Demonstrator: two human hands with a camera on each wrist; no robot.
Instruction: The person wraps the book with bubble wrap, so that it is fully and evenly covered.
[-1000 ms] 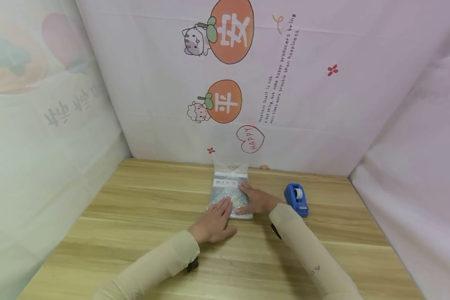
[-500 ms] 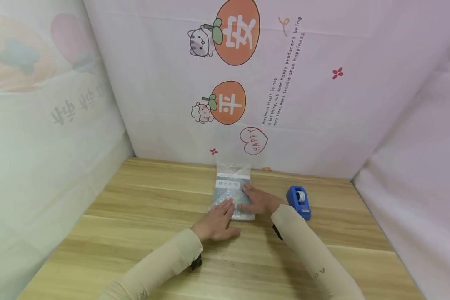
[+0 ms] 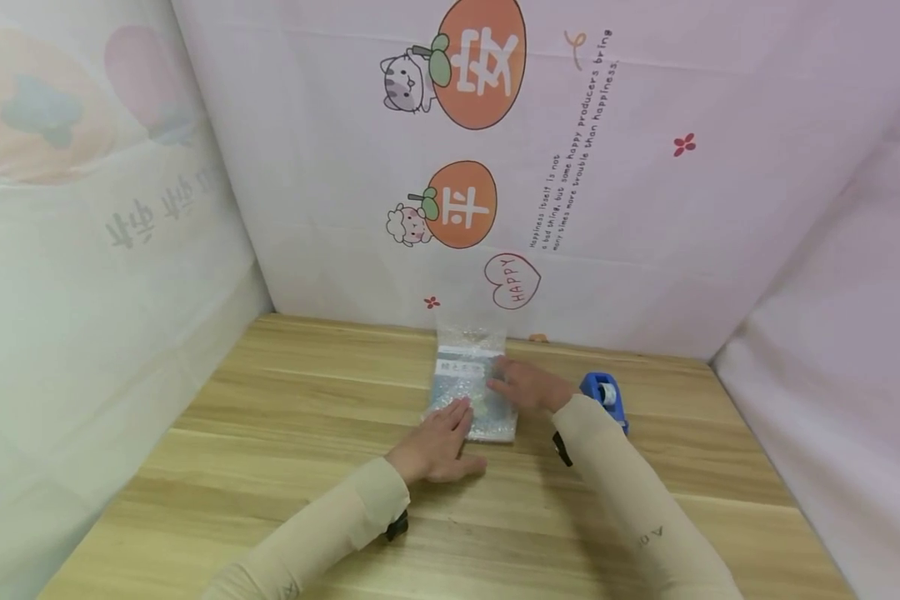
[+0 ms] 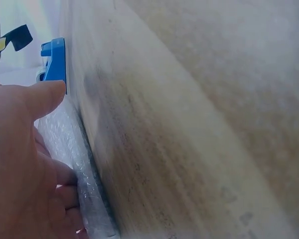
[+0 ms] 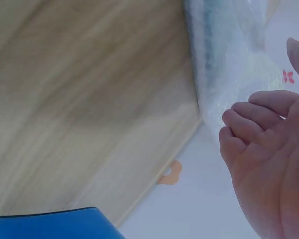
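Observation:
A flat, book-like item in bubble wrap [image 3: 457,382], grey-blue with a white band of lettering, lies near the table's back edge in the head view. My left hand [image 3: 435,442] rests its straight fingers on the near left part of it, thumb spread toward the table. In the left wrist view those fingers lie against the bubble wrap [image 4: 72,137]. My right hand [image 3: 534,387] is at its right side, fingertips over the edge. The right wrist view shows the right hand [image 5: 269,154] with fingers loosely bent beside the wrap [image 5: 212,64]; whether they touch it I cannot tell.
A blue tape dispenser [image 3: 607,396] stands on the wooden table [image 3: 307,417] just right of my right hand, partly behind the sleeve. A printed white cloth [image 3: 330,183] hangs behind the table, with more white cloth on both sides.
My right hand has shifted slightly away toward the back, and its thumb has come off the wrapped item. The left hand stays in place. The head view has shifted a little.

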